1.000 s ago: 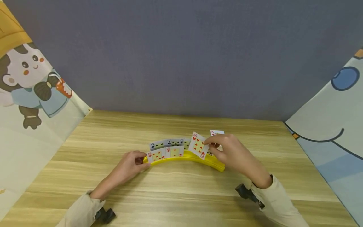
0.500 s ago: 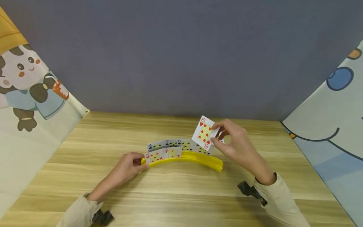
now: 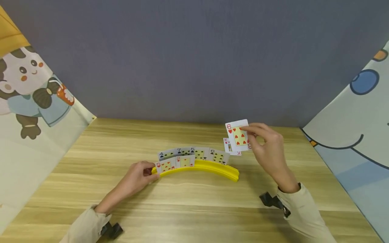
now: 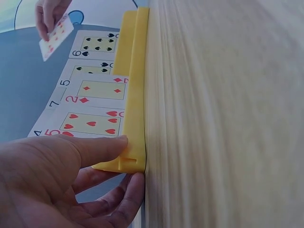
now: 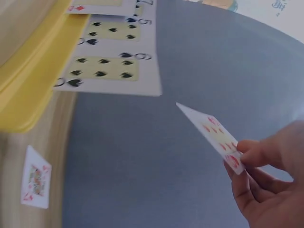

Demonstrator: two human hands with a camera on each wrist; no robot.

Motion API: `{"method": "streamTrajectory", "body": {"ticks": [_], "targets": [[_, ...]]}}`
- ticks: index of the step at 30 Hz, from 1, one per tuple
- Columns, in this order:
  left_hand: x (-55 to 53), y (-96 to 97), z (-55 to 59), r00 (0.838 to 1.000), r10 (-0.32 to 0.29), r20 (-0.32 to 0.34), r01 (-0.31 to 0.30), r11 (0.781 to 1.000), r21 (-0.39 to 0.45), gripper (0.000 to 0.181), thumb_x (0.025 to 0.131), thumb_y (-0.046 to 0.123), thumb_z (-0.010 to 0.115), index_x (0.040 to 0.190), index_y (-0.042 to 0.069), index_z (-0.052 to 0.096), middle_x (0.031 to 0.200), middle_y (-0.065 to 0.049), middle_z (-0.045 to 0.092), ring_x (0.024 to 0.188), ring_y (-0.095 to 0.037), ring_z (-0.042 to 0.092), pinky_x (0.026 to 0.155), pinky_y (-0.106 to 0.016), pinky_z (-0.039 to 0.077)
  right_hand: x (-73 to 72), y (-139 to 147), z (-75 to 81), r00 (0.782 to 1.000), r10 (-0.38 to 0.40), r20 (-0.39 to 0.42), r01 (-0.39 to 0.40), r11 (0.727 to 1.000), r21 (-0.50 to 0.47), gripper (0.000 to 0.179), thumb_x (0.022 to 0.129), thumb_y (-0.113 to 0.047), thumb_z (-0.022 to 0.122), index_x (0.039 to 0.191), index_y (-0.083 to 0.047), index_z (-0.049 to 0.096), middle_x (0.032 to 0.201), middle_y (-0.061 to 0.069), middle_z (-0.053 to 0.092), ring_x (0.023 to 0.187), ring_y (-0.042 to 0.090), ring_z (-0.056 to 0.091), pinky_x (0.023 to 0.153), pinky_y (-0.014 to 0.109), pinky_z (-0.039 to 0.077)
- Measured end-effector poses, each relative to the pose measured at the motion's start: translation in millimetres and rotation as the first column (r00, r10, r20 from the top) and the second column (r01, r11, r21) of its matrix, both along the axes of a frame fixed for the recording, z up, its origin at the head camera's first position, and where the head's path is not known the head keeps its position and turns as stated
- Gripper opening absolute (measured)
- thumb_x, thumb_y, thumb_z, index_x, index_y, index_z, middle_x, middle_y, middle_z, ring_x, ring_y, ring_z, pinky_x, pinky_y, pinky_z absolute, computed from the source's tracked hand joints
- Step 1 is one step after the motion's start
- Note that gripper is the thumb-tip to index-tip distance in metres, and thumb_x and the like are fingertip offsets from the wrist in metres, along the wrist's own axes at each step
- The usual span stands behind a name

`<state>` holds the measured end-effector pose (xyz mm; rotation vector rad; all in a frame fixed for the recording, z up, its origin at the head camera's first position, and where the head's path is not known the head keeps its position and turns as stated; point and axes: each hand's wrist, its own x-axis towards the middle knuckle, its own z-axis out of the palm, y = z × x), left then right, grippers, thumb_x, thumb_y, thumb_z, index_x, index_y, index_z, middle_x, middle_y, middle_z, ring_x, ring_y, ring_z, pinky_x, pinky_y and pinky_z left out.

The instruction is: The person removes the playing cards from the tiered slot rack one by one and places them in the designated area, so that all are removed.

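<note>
My right hand (image 3: pixel 268 148) pinches a six of hearts (image 3: pixel 238 135) by its right edge, raised above the table behind the card holder's right end. A curved yellow card holder (image 3: pixel 215 167) stands on the table, its left end gripped between the thumb and fingers of my left hand (image 3: pixel 139 175). In its front slot stand a five of hearts (image 4: pixel 90 124) and a two of diamonds (image 4: pixel 100 89). The back row shows a four, a seven and a five, partly covered, and at the right a six of spades (image 5: pixel 102 69).
A king of diamonds (image 3: pixel 227 145) lies face up on the wooden table (image 3: pixel 194 209), partly covered in the head view by the six of hearts. A grey partition (image 3: pixel 194 60) rises along the back edge, with printed panels (image 3: pixel 373 141) at both sides.
My right hand has lifted the six of hearts away from the holder's front, back and to the right, uncovering the six of spades. My left hand stays on the holder's left end.
</note>
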<state>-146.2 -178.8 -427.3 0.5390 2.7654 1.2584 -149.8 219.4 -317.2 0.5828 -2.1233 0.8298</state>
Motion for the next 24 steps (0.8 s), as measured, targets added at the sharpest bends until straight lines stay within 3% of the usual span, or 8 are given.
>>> {"method": "streamTrajectory", "body": {"ticks": [6, 13, 16, 24], "targets": [[0.2, 1.0, -0.4, 1.0, -0.009, -0.005, 0.009, 1.0, -0.008, 0.021, 0.086, 0.005, 0.076, 0.105, -0.003, 0.072, 0.091, -0.008, 0.066, 0.074, -0.013, 0.058, 0.061, -0.023, 0.053, -6.0, 17, -13.3, 0.994, -0.056, 0.09, 0.058, 0.998, -0.027, 0.025, 0.085, 0.014, 0.065, 0.106, 0.003, 0.073, 0.105, 0.015, 0.068, 0.079, 0.019, 0.062, 0.073, 0.007, 0.047], [1.8, -0.4, -0.2, 1.0, -0.002, -0.004, 0.002, 1.0, -0.003, 0.012, 0.086, 0.005, 0.076, 0.097, 0.0, 0.072, 0.09, -0.008, 0.065, 0.074, -0.014, 0.059, 0.061, -0.024, 0.053, -20.6, 35, -30.3, 0.96, -0.101, 0.263, 0.105, 0.995, 0.001, 0.037, 0.084, 0.015, 0.063, 0.119, 0.005, 0.065, 0.117, 0.018, 0.06, 0.085, 0.026, 0.061, 0.071, 0.014, 0.049], [1.9, -0.6, 0.0, 1.0, -0.005, -0.004, 0.005, 1.0, -0.002, 0.013, 0.086, 0.006, 0.076, 0.098, 0.0, 0.072, 0.09, -0.008, 0.065, 0.074, -0.014, 0.059, 0.061, -0.024, 0.053, -27.9, 43, -38.7, 0.949, -0.106, 0.298, 0.11, 0.994, 0.004, 0.039, 0.085, 0.016, 0.06, 0.122, 0.006, 0.063, 0.12, 0.021, 0.058, 0.087, 0.03, 0.061, 0.072, 0.017, 0.049], [1.4, 0.5, 1.2, 1.0, -0.003, 0.0, 0.003, 1.0, -0.004, 0.018, 0.086, 0.005, 0.076, 0.102, -0.003, 0.072, 0.092, -0.009, 0.065, 0.075, -0.015, 0.059, 0.063, -0.023, 0.054, -43.9, 63, -58.2, 0.933, -0.117, 0.342, 0.118, 0.993, 0.016, 0.04, 0.085, 0.015, 0.057, 0.124, 0.007, 0.063, 0.123, 0.025, 0.061, 0.089, 0.035, 0.064, 0.069, 0.003, 0.039]]}}
